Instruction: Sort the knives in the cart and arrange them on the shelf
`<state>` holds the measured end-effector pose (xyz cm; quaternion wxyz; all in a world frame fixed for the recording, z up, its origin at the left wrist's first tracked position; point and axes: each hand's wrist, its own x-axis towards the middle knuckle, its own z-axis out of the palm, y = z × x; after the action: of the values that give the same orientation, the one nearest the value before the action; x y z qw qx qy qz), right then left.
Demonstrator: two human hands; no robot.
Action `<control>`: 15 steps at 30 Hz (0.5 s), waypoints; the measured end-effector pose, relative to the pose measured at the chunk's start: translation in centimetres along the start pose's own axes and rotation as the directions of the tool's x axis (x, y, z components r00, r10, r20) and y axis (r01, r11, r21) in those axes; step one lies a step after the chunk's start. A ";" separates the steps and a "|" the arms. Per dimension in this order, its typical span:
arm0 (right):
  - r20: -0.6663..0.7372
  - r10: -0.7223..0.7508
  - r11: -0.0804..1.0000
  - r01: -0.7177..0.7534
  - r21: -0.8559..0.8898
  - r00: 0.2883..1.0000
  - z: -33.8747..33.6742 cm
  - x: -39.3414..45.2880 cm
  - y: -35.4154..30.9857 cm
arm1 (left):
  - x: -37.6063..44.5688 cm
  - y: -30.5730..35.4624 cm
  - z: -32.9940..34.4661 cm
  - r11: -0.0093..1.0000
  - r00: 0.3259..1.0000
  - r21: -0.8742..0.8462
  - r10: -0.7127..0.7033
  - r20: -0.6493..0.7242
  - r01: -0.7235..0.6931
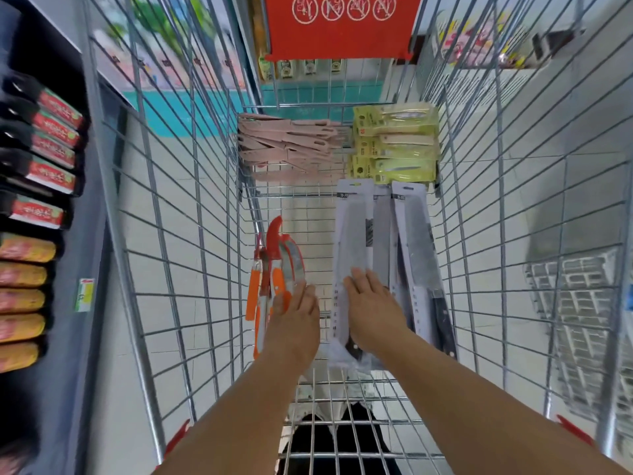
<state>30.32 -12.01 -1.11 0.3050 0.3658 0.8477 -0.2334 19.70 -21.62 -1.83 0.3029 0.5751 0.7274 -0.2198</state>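
Both my bare arms reach up from the bottom of the frame into the wire cart (178, 234).

My left hand (294, 320) is in the lower middle. Its fingers lie straight and flat against the orange knives (274, 279). It does not grab them. These knives stand on end, leaning on the left side of the cart floor. Their long way runs up and down the frame, with orange handles low and curved red and silver tips high.

My right hand (371, 303) is just beside it, a little to the right. Its fingers are straight too and rest flat on a grey knife pack (352, 228). It holds nothing. The grey packs lie long-ways, pointing up the frame. Black handles are at the near end and the hang holes are at the far end.

Farther up, in the middle of the frame, pink knives (287, 145) lie in a pile, pointing left and right. Yellow-green knife packs (397, 145) sit just right of them, also sideways.

A red sign (342, 25) hangs at the top. Shelves with red and yellow boxes (41, 186) are at the left edge.
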 end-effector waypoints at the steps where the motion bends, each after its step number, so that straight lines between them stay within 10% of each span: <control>1: 0.000 0.005 1.000 -0.005 -0.010 1.000 -0.1 -0.1 -0.2 | -0.2 -0.4 0.1 1.000 1.000 -0.002 0.001 0.005 -0.001; 15: 0.050 0.005 0.994 0.001 -0.110 0.999 -0.3 -0.9 -0.5 | -1.5 0.0 -1.1 0.990 0.999 -0.137 0.032 -0.043 -0.037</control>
<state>30.31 -12.56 -0.21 0.3460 0.3433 0.8510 -0.1953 19.70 -21.93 -0.03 0.3306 0.5697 0.7369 -0.1520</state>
